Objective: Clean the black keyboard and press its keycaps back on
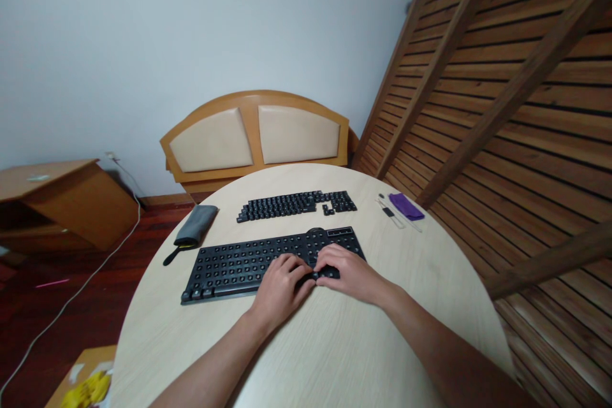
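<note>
A black keyboard [239, 266] lies on the round table, most of its switches bare and a few keycaps [197, 294] seated in its front left corner. My left hand [283, 282] rests over the front edge, right of the keyboard's middle, with fingers curled and thumb close to them. Just to its right, my right hand [345, 269] bends its fingers and thumb around the front row. Dark key pieces show between the two hands, but what the fingertips pinch is too small and covered to make out. Behind the keyboard, loose black keycaps [277, 206] stand in rows.
A grey pouch [197, 224] with a black strap lies on the left of the table [306, 357]. On the right are a purple cloth [406, 206] and a small wire tool [389, 211]. A headboard [255, 134] stands behind; wooden slats [502, 108] lean at the right.
</note>
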`<state>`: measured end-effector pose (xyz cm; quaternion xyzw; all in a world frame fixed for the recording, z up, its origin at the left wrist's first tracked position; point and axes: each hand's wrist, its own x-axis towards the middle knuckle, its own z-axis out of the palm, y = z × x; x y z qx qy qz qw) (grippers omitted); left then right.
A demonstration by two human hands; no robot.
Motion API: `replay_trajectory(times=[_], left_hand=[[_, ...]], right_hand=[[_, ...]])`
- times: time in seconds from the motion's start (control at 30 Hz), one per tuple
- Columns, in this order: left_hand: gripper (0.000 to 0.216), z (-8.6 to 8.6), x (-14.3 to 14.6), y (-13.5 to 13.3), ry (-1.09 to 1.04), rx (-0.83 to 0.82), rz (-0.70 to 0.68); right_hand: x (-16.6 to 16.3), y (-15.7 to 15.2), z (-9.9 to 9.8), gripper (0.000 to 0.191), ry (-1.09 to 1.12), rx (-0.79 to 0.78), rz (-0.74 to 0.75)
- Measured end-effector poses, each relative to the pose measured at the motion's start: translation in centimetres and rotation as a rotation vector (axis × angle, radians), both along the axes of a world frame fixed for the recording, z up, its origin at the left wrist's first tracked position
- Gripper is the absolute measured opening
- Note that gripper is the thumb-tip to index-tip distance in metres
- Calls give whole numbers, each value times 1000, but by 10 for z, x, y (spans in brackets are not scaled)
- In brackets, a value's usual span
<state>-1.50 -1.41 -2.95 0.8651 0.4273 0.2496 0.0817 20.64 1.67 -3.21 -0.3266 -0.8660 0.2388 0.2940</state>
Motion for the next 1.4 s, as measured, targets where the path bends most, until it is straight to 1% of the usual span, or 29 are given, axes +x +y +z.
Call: replay_trajectory(times=[0.3, 0.63, 0.93, 1.23, 1.4], left_hand=[[13, -3, 2, -2, -73, 14, -3], [13, -1, 3, -2, -59, -14, 16], [14, -3, 2, -1, -56, -20, 10], [15, 0, 3, -1, -59, -24, 17], [15, -2, 2, 0, -61, -47, 20]], right_hand=[[1, 1, 3, 12, -2, 17, 32], [1, 3, -3, 11, 15, -2, 36], [0, 2, -1, 10, 17, -27, 31], [-1, 3, -2, 11, 21, -20, 28], [-2, 2, -1, 11, 22, -26, 25]])
